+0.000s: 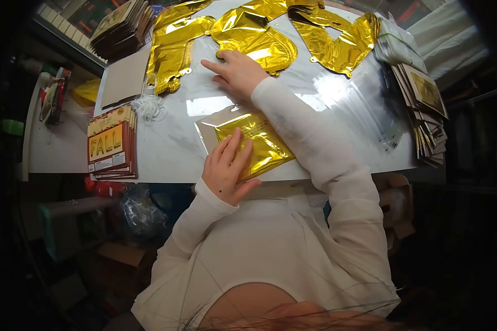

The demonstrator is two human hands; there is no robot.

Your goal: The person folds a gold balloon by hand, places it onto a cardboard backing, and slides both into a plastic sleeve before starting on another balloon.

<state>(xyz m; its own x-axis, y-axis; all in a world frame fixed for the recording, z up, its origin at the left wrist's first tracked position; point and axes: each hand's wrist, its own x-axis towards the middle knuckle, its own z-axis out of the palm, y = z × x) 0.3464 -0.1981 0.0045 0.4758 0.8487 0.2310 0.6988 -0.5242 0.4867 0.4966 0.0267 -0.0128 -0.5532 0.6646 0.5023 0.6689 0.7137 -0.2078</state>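
Flat on a folded gold foil piece (pixel 268 144) near the table's front edge lies my left hand (pixel 226 165), fingers spread. Under the foil, at its left, shows a clear-edged sheet or bag (pixel 205 132). My right hand (pixel 237 74) is farther up the table, its fingers apart and its fingertips at the lower edge of the middle gold foil balloon stack (pixel 276 49). To the left is another gold foil stack (pixel 171 52), and to the right a third one (pixel 337 47). All of them are flat and uninflated.
Packages marked FALL (pixel 107 144) stand at the left edge, beside white string (pixel 150 107) and a grey card (pixel 124 80). Clear plastic bags (pixel 353 105) lie to the right, with stacked cards (pixel 425 94) beyond. More cards (pixel 113 27) are piled at the back left.
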